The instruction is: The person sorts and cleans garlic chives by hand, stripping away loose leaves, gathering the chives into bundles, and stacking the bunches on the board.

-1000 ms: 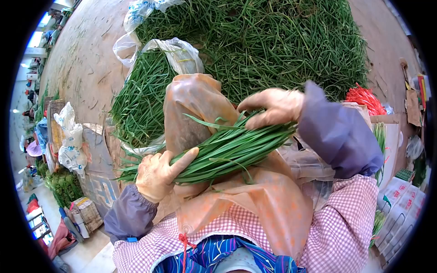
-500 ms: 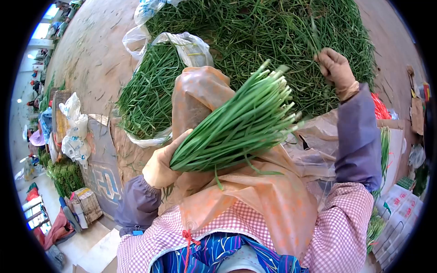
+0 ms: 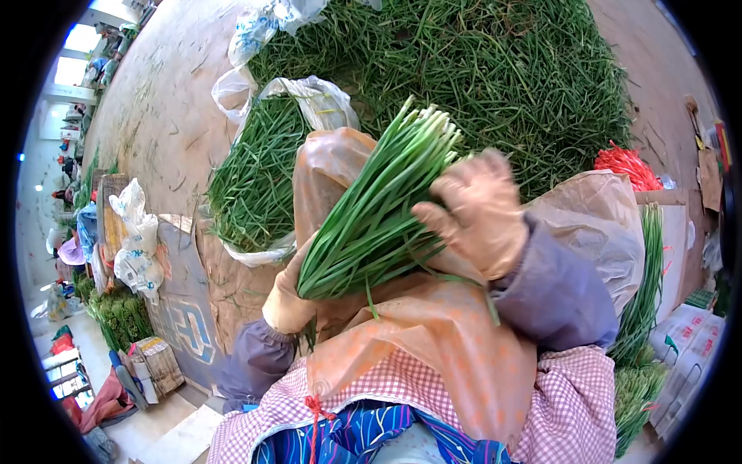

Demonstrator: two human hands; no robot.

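Observation:
A thick bunch of garlic chives [image 3: 375, 213] lies slanted over my lap, its pale cut ends pointing up and away. My left hand [image 3: 290, 301], in a tan glove, is wrapped round the leafy lower end. Beside the bunch's right side is my gloved right hand [image 3: 479, 213], fingers apart and slightly blurred; I see nothing held in it. Whether its fingertips touch the stalks, I cannot tell. Under the bunch spreads a translucent orange-spotted apron [image 3: 433, 332]. A few leaves hang loose from the bunch's lower side.
Ahead is a broad heap of loose green leaves [image 3: 495, 93]. A white plastic bag [image 3: 328, 104] full of greens sits left of my knee. Red strips [image 3: 626, 165] lie at the right, above standing chive bundles [image 3: 643, 286]. Cardboard [image 3: 182, 309] and white bags [image 3: 135, 240] are at the left.
My right hand has come from over the heap, where it was closed, down to the bunch's right side and opened. The bunch has tipped more upright and shifted slightly left.

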